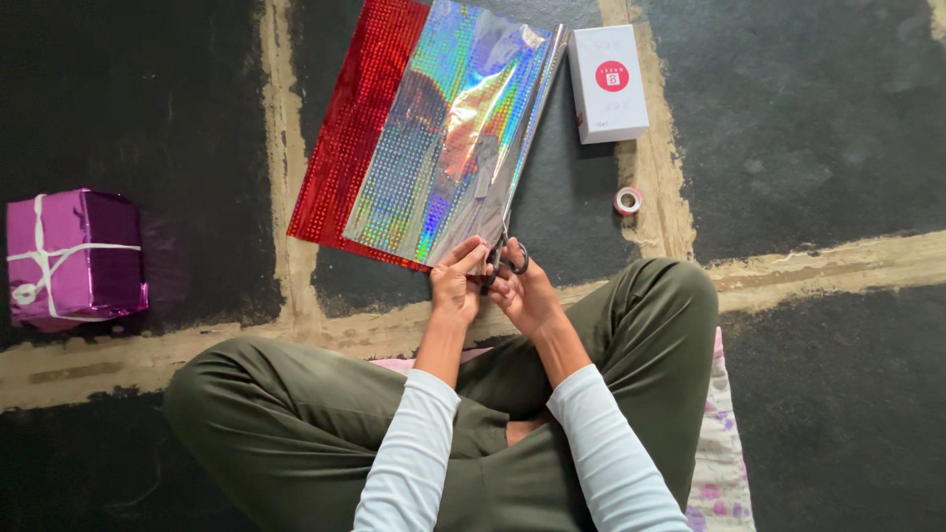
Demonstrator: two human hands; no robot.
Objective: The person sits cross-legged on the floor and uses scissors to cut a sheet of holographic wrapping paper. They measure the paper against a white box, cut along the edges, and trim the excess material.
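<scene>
Head view looks straight down on a person seated cross-legged in olive trousers (296,433) on a dark floor (808,118) crossed by sandy seams. At the centre, the left hand (455,281) pinches the near edge of a silver holographic wrapping sheet (448,138) between thumb and fingers. The right hand (527,294) is curled through the black handles of a pair of scissors (505,251), whose blades point toward twelve o'clock along the sheet's right margin; whether the blades are parted cannot be told.

The silver sheet lies flat on the floor at twelve o'clock from the hands, overlapping a red holographic sheet (360,118) that shows along its eleven o'clock side.

Such foil paper looks light, thin and slick, likely to crease, slide or tear sideways if pulled. It would handle best pinched close to the cut line at the near edge, kept taut and flat.

At one o'clock a white carton with a red round mark (608,84) stands just beside the silver sheet's far corner, and a small tape roll (628,201) lies below it, well apart from the hands. At nine o'clock sits a purple wrapped gift box tied with white ribbon (74,258). A floral cloth (724,453) shows beneath the right knee.
</scene>
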